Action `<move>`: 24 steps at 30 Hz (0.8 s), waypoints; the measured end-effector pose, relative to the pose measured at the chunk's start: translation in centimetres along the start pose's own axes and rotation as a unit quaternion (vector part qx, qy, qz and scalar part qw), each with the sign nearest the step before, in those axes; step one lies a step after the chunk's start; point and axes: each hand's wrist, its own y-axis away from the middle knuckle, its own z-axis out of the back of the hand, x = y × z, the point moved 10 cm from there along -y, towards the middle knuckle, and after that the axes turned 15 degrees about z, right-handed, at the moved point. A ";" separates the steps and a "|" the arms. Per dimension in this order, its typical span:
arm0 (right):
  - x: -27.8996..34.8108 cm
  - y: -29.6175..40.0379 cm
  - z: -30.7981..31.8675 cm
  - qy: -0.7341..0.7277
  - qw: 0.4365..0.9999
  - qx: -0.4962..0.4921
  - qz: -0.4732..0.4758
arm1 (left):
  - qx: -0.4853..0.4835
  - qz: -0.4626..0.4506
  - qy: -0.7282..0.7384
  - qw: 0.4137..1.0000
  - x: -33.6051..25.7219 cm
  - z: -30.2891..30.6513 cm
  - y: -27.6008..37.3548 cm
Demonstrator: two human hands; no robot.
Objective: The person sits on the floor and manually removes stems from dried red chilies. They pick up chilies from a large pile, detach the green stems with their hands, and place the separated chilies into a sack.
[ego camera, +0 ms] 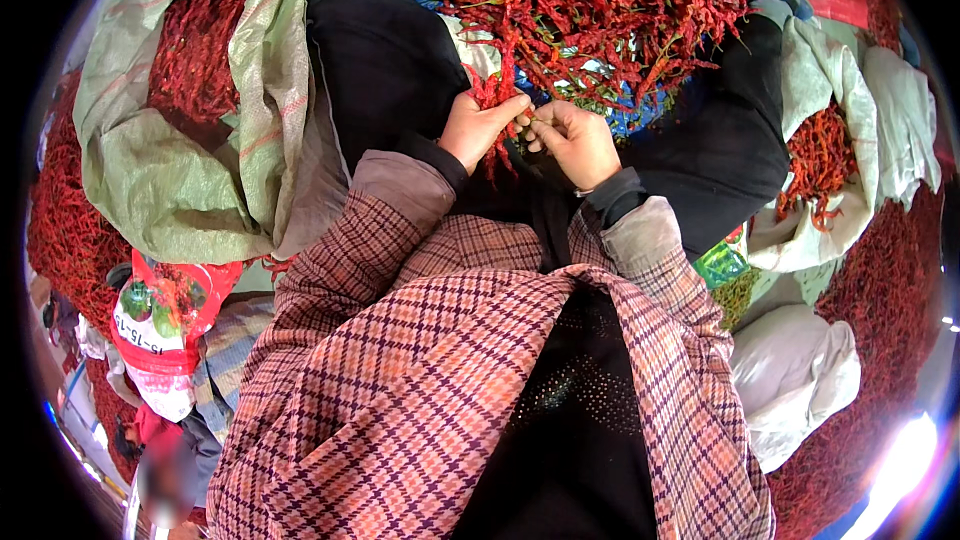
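Observation:
My left hand point(480, 124) is closed around a bunch of dried red chili peppers point(496, 90), whose tips stick out above and below the fist. Close against it, my right hand point(574, 139) has thumb and forefinger pinched together at the stem end of a chili in the bunch. The fingertips of both hands nearly meet, so the exact pinch point is partly hidden. Beyond the hands lies a large heap of dried red chilies point(600, 0), with loose green stems point(592, 94) scattered on a blue sheet point(641, 109) at its near edge.
A pale green woven sack point(172, 187) of chilies stands at the left, a whitish sack point(825, 240) of chilies at the right. A red and white printed bag point(161, 337) lies lower left, a filled white sack point(795, 375) lower right. Another person point(165, 465) is at the lower left.

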 end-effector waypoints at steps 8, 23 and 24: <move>-3.1 1.3 1.2 0.387 0.915 0.096 0.066 | -0.056 -0.088 0.011 0.994 -3.8 0.9 3.0; -2.2 -5.4 0.1 0.272 0.959 -0.051 0.063 | -0.077 0.011 0.070 0.995 -1.5 2.5 0.6; -0.3 -4.8 -0.1 0.289 0.952 -0.023 0.097 | -0.052 0.011 0.024 0.998 -0.9 2.1 0.0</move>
